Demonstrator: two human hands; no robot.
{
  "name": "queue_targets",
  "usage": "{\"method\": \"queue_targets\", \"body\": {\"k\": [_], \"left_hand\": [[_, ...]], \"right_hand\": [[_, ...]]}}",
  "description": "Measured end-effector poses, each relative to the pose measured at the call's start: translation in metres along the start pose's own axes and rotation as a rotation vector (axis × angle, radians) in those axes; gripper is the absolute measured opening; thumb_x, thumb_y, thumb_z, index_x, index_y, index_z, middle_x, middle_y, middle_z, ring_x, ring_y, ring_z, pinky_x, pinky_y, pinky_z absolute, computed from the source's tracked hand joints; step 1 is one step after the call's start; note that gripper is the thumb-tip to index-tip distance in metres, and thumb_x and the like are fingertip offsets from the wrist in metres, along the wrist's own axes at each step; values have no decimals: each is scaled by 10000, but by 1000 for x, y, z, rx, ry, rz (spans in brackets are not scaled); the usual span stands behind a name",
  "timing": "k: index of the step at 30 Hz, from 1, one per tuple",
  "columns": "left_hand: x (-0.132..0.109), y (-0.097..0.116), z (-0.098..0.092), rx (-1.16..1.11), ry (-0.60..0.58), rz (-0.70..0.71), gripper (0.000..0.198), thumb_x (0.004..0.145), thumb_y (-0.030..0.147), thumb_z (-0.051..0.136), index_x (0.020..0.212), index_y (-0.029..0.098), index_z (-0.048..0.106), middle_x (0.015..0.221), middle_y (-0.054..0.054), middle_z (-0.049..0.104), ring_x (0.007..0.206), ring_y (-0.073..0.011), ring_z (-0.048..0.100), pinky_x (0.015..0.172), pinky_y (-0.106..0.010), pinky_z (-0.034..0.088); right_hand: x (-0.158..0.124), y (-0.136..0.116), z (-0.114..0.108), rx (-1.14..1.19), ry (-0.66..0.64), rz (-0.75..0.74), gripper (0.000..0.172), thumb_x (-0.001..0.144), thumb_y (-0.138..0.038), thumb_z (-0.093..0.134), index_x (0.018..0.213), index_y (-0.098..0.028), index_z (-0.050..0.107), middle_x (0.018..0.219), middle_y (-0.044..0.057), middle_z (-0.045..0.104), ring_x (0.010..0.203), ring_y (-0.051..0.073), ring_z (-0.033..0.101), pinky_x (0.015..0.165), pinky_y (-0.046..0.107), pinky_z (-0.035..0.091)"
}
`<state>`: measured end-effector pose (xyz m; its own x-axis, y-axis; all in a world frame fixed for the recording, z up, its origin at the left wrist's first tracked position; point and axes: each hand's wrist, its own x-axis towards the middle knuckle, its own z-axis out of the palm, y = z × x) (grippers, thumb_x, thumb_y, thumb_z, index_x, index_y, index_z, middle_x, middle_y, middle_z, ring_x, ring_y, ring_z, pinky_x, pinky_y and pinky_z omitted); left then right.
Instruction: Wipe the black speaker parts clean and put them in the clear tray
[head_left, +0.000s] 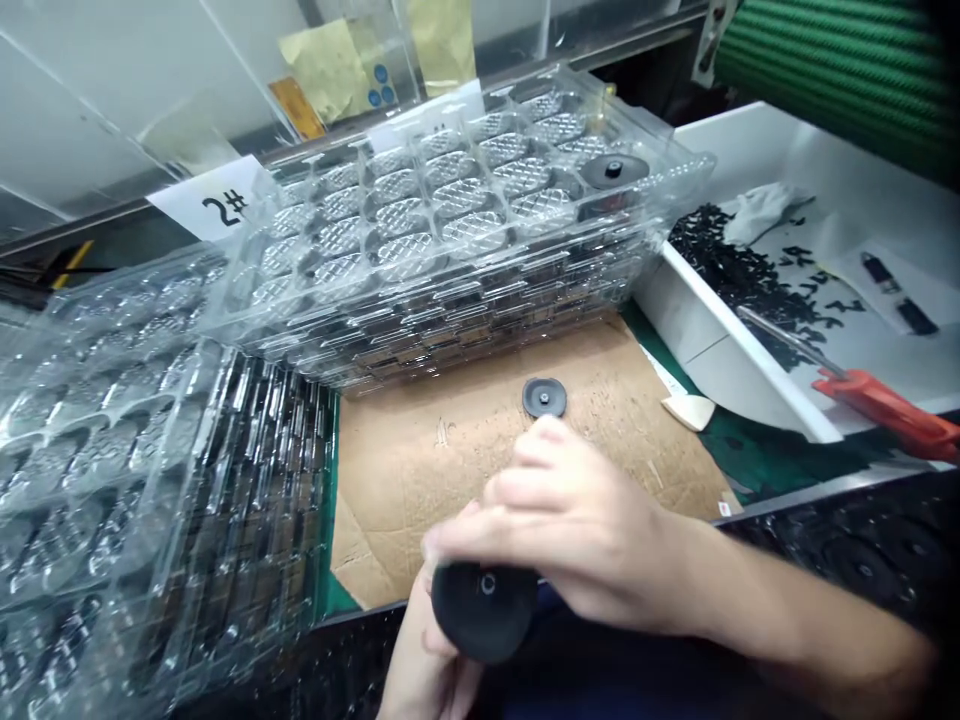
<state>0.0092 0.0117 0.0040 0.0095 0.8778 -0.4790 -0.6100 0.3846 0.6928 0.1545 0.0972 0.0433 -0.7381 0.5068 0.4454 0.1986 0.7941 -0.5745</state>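
- Two hands meet at the lower middle of the head view, both on one black disc (484, 610) with a small hole at its centre.
- The right hand (577, 540) comes in from the right and lies over the top of the disc, fingers close together and curled down onto its upper edge.
- The left hand (427, 670) comes up from below and grips the disc's left side and underside. Its fingers are pressed on the rim, though blur hides their exact placing.
- The disc is held near the front edge of the table, above a worn cardboard sheet (450, 450).
- A second disc (544, 397) lies flat on the cardboard, just beyond the right hand's fingertips and apart from them.
- Behind the cardboard stands a stack of clear trays (465, 230). A third disc (613, 170) sits in a compartment at the right end of the top tray.
- Another tray stack (112, 480) fills the left side.
- To the right, a white bin (720, 330) holds a heap of small black parts (735, 270), and a red-handled tool (885, 405) rests on its rim.
- A label (214, 205) reading "2#" stands behind the trays.
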Motion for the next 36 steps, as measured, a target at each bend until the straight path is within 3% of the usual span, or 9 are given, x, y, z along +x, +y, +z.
{"method": "queue_targets", "body": {"k": [2,6,10,14,17,21,25,30,36], "left_hand": [[0,-3,-6,-11,2,-27,318,604,389,765,878,243,696,885,-12,702,966,-227,633,822,-303,536],[2,-13,-17,87,-1,-35,356,808,457,500,846,168,704,789,-40,690,810,-171,645,666,-249,550],[3,-12,-15,-171,-51,-87,332,713,472,645,947,247,710,951,-31,712,861,-193,669,751,-264,536],[3,-4,-18,-475,-159,-130,404,681,479,663,1055,328,663,1044,-29,698,944,-226,655,812,-274,522],[2,1,-27,-532,-204,-125,425,720,515,587,1092,318,645,1084,-37,683,990,-246,636,847,-305,513],[-1,5,-38,-504,-228,-105,435,808,549,447,1178,358,573,1130,-28,654,973,-261,640,808,-331,520],[3,2,-42,-134,-99,197,609,833,533,439,1378,426,188,1143,-44,612,923,-231,639,837,-388,488],[13,-6,-39,589,-40,642,987,732,111,652,1359,478,-18,1243,-23,480,1155,-228,465,1013,-447,320],[16,-2,-35,913,-109,767,1068,711,24,633,1359,420,-119,1226,-76,470,1126,-240,482,976,-460,366]], "right_hand": [[1,-2,3,-47,26,68,276,932,-199,400,1123,-182,598,745,5,580,678,149,383,654,334,276],[10,2,10,26,-15,-100,271,934,-230,418,1135,-207,598,708,-9,589,658,141,409,642,325,277],[21,43,29,110,2,230,249,904,-240,476,1107,-237,620,804,5,651,704,139,493,685,296,349],[10,81,79,111,-104,383,268,858,-204,517,1105,-231,618,963,37,635,837,163,559,767,310,428],[-5,84,107,80,-102,478,361,840,-185,508,1199,-191,545,1168,110,518,978,217,546,840,388,447],[-15,67,98,80,-31,570,352,891,-180,417,1236,-180,484,1173,112,477,1063,211,514,874,376,458],[-25,51,80,174,-46,560,326,891,-164,423,1195,-233,518,1079,56,552,861,155,580,747,295,507],[-50,44,75,198,24,652,407,883,-137,424,1276,-242,432,1016,50,575,671,124,553,636,266,501],[-62,32,52,210,132,500,452,867,-100,471,1286,-268,439,1036,53,569,887,157,546,785,289,478]]}}
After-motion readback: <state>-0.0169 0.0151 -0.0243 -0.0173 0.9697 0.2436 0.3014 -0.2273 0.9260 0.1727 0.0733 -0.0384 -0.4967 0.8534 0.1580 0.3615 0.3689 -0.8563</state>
